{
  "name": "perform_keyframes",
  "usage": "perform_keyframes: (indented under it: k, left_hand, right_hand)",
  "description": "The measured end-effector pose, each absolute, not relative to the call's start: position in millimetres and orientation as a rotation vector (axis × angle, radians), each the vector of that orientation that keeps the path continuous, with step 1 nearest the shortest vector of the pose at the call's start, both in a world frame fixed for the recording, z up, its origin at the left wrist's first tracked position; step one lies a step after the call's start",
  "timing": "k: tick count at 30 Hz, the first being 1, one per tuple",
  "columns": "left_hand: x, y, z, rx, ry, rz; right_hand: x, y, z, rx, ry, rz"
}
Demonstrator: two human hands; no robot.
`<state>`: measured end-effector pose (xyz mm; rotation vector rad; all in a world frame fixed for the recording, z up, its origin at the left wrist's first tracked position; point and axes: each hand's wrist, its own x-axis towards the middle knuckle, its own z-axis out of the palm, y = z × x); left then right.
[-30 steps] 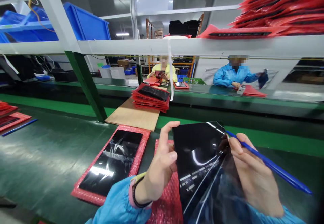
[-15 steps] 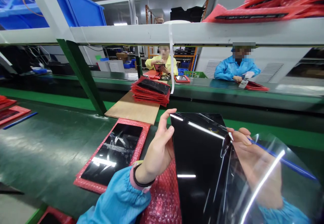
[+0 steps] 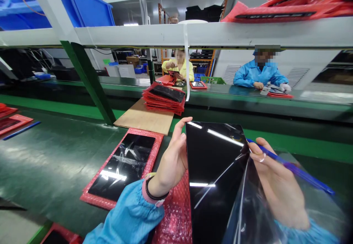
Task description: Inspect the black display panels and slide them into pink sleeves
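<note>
Left, a spare screen (image 3: 125, 165) lies on red wrap (image 3: 157, 144). Our left hand (image 3: 171, 166) grips the held screen (image 3: 212, 155) by its left edge, index at the top corner. Film (image 3: 249, 207) has lost last frame's bright streak; our right hand (image 3: 278, 185) pinches it beside the upper right corner, with a pen (image 3: 303, 174). Far right, white tag (image 3: 265, 90), too small to read.

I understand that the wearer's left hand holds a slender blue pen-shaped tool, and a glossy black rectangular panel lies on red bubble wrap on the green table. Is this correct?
Not quite: the head view shows the slender blue pen-shaped tool in the right hand, not the left hand. A glossy black rectangular panel does lie on red bubble wrap on the green table.
</note>
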<state>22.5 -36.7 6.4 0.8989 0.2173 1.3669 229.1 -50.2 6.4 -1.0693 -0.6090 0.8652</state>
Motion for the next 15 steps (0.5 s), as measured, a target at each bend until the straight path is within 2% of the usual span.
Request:
perform_keyframes:
  k: [2, 11, 15]
  left_hand:
    - [22.8, -38.9, 7.3, 0.908, 0.183, 1.397]
    - [22.2, -50.6, 6.0, 1.040, -0.035, 1.365]
    - [20.1, -56.0, -0.8, 1.198, 0.079, 1.447]
  right_hand:
    - [225.8, -53.8, 8.7, -1.042, -0.532, 0.905]
    - [218.4, -65.7, 10.8, -0.826, -0.985, 0.626]
    - [215.4, -72.1, 9.0, -0.761, -1.046, 0.403]
